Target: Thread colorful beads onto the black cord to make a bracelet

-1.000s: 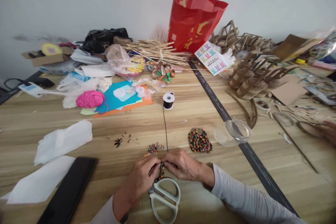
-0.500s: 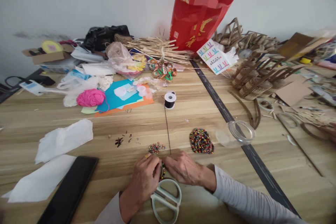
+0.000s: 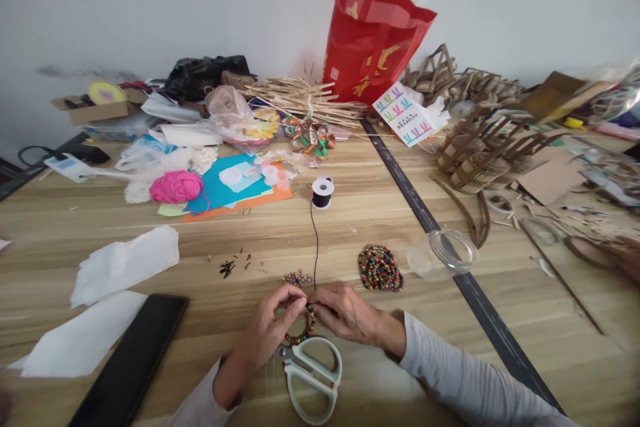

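Multicoloured beadwork (image 3: 313, 324) is pinched by left hand (image 3: 270, 321) and right hand (image 3: 347, 313), each grip closed at its twelve o'clock, seemingly for steadiness.

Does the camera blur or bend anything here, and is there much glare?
Head view: soft light, little glare; clear plastic at far right smeared; black slab at lower left seemingly stretched; bead loop readable, detail between the fingers unclear.

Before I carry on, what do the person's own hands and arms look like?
The left hand and right hand are bare, without gloves. Both arms wear long, light grey sleeves; the right sleeve is wrinkled, with no visible print.
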Tool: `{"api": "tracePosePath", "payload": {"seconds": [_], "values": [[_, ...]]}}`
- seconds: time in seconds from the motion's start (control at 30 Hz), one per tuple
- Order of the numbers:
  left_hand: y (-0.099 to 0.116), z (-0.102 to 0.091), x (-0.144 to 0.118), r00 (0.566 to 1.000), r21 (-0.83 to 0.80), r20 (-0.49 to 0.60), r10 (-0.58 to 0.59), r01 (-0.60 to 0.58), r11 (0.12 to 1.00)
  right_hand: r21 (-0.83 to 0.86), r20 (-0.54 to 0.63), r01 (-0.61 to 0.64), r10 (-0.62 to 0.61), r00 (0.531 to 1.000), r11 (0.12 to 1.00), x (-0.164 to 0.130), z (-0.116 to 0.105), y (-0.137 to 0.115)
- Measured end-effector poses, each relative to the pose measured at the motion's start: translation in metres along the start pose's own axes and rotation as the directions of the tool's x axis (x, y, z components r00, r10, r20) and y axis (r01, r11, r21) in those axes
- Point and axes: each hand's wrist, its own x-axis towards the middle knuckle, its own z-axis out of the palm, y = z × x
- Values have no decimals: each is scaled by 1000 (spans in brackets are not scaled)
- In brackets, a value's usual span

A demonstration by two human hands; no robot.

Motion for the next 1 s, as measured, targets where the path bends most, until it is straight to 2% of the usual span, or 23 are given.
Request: {"api": "tracePosePath", "payload": {"seconds": [0.17,0.4,0.6,0.83,1.0], "values": [[-1,2,-2,999,16,26,26,-27,1000,2,-18,29,-29,999,1000,0,1,0],[-10,7,-4,990,220,-12,139,-133,966,-11,-1,4,-4,1000,1000,-1,2,0],[-13,10,-7,960,407,8,278,-258,876,-26,-10,32,-32,999,999,2,2,-1],[-14,13,-6,924,632,0,382,-296,716,-57,39,11,-8,999,998,1,2,-1],[-15,16,-4,913,645,-29,407,-294,705,-79,52,-14,18,998,997,-2,3,-1]]}}
